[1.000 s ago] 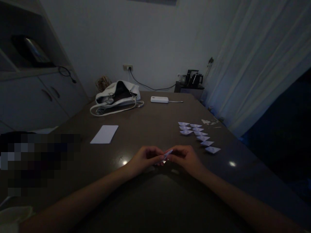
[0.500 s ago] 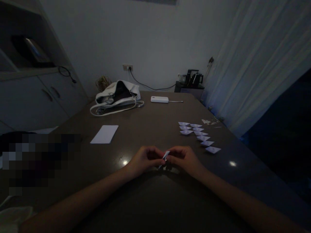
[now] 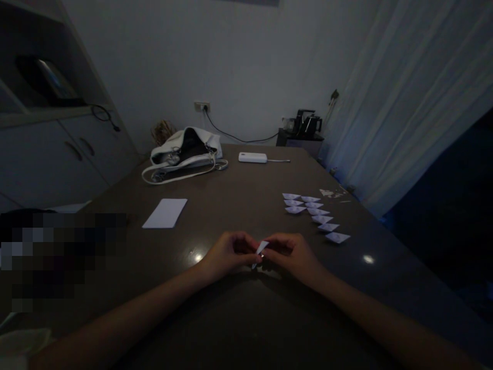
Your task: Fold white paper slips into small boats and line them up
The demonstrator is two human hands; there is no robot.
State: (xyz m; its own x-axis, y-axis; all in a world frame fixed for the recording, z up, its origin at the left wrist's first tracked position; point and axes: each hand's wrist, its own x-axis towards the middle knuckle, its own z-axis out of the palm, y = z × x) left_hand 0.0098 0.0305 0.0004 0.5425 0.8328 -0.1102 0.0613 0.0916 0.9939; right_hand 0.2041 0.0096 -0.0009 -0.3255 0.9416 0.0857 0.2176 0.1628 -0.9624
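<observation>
My left hand (image 3: 227, 253) and my right hand (image 3: 293, 254) meet over the near middle of the dark table (image 3: 239, 205). Both pinch a small folded piece of white paper (image 3: 261, 251) between their fingertips, held just above the tabletop and standing on edge. To the right lie several small folded paper boats (image 3: 316, 217) in a loose row. A flat white sheet of paper (image 3: 165, 213) rests on the table to the left.
A white handbag (image 3: 185, 153) and a white power bank (image 3: 252, 157) with a cable sit at the far end. A kettle (image 3: 307, 124) stands on a side stand by the curtain (image 3: 404, 103). Cabinets line the left wall. A blurred patch covers the near left.
The folded paper has turned from lying slanted between my fingers to standing more upright. My hands have drawn slightly closer together.
</observation>
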